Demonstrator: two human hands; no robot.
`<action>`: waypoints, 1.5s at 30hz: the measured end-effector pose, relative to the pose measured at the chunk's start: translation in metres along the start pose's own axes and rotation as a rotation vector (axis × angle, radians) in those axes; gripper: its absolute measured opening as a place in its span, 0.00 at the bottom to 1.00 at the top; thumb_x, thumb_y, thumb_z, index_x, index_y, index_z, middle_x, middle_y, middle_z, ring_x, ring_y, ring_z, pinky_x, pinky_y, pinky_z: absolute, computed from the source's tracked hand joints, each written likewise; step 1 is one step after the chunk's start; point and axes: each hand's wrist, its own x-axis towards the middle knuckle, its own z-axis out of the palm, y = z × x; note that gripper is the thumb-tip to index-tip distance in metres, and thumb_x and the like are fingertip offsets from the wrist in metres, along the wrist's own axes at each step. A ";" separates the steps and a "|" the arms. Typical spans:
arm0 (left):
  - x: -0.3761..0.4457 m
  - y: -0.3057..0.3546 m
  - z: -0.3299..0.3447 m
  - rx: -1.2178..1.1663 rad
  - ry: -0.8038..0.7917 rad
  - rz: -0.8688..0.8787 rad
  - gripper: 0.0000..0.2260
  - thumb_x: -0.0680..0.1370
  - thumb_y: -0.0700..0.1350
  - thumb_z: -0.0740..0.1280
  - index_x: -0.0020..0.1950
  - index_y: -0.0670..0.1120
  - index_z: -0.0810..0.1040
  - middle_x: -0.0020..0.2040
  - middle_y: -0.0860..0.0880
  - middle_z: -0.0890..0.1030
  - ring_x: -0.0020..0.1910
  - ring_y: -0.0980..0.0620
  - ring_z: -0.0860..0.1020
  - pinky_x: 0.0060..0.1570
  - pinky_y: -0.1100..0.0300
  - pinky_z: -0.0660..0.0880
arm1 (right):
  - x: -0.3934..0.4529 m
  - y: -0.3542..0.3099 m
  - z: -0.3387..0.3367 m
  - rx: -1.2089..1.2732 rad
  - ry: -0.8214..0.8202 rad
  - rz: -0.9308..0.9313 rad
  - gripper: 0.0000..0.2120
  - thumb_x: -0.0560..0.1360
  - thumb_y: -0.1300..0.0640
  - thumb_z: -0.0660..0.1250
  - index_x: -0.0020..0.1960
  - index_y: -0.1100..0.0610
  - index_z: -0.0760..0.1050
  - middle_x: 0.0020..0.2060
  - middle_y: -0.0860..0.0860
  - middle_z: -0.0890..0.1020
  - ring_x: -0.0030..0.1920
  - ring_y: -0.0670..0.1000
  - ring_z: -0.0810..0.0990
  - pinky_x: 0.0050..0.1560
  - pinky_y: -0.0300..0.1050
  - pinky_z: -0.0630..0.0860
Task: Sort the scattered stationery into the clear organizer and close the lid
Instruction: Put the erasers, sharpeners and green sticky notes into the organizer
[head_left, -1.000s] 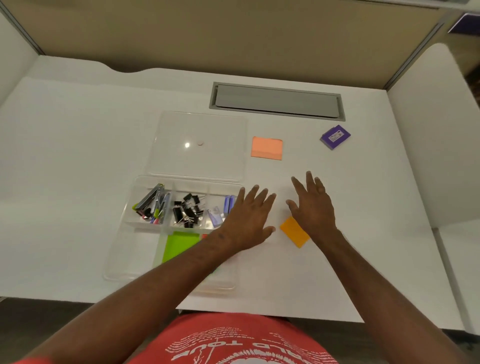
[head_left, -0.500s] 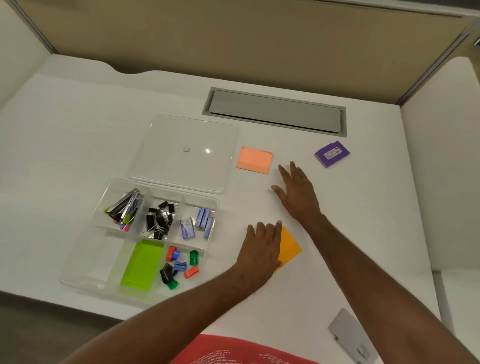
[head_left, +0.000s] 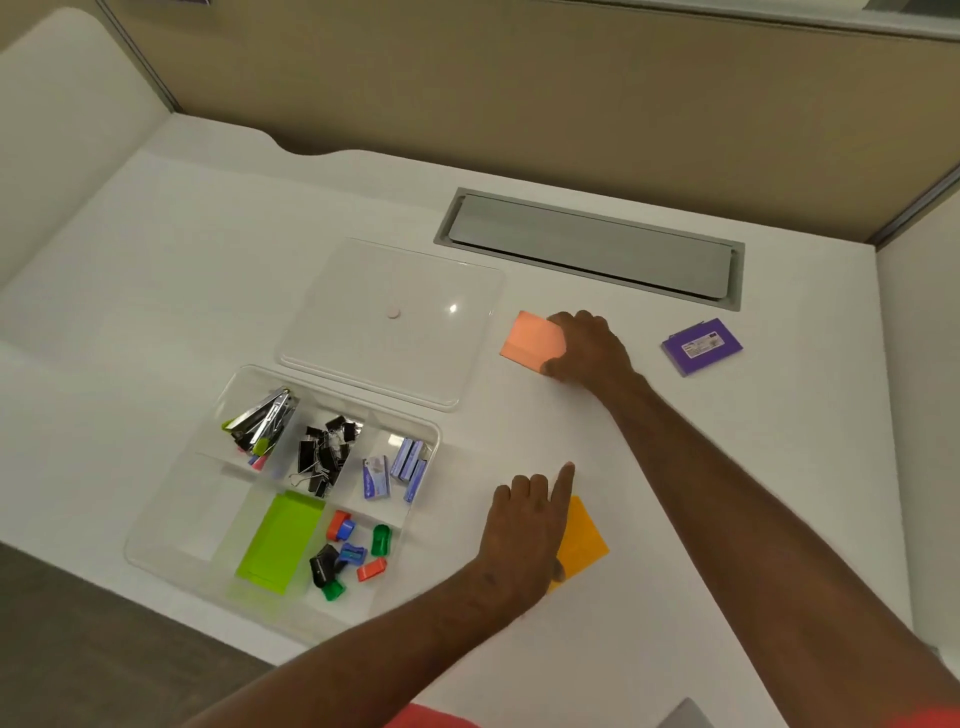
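The clear organizer (head_left: 156, 530) lies open at the front left of the white desk, holding clips, staple boxes, sharpeners and a green sticky pad (head_left: 280, 540). Its clear lid (head_left: 363, 291) lies flat just behind it. My right hand (head_left: 587, 345) grips the right edge of a salmon sticky pad (head_left: 530, 338), thumb below and fingers above. My left hand (head_left: 524, 530) rests on the left side of an orange sticky pad (head_left: 584, 540), index finger stretched out, the other fingers curled. A purple box (head_left: 701, 345) sits to the right.
A grey cable hatch (head_left: 587, 244) is set into the desk behind the lid. Beige partition panels close off the back and right. The desk's front edge runs close under the organizer. A grey object (head_left: 685, 717) shows at the bottom right corner.
My right hand has reached forward and left onto the salmon pad and closed on it. My left hand stays on the orange pad, its fingers now curled except the index.
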 end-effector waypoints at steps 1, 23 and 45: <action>-0.001 0.001 0.000 -0.003 0.001 -0.003 0.52 0.70 0.57 0.76 0.80 0.43 0.45 0.61 0.41 0.71 0.58 0.43 0.71 0.56 0.50 0.68 | 0.000 0.004 0.000 0.071 -0.005 0.038 0.36 0.68 0.49 0.77 0.72 0.52 0.67 0.63 0.56 0.74 0.65 0.59 0.71 0.59 0.52 0.72; -0.050 -0.067 -0.046 -0.695 0.280 -0.017 0.09 0.74 0.49 0.70 0.40 0.49 0.72 0.38 0.47 0.79 0.41 0.44 0.77 0.37 0.57 0.66 | -0.168 0.010 0.022 1.544 0.202 0.489 0.11 0.75 0.62 0.71 0.57 0.59 0.77 0.53 0.61 0.83 0.47 0.59 0.84 0.38 0.47 0.82; -0.136 -0.325 -0.025 -0.761 0.338 0.008 0.11 0.69 0.50 0.78 0.37 0.53 0.75 0.40 0.56 0.79 0.37 0.59 0.76 0.36 0.59 0.71 | -0.190 -0.197 0.020 1.094 0.560 0.242 0.13 0.73 0.66 0.72 0.54 0.57 0.75 0.44 0.48 0.83 0.41 0.48 0.83 0.36 0.39 0.80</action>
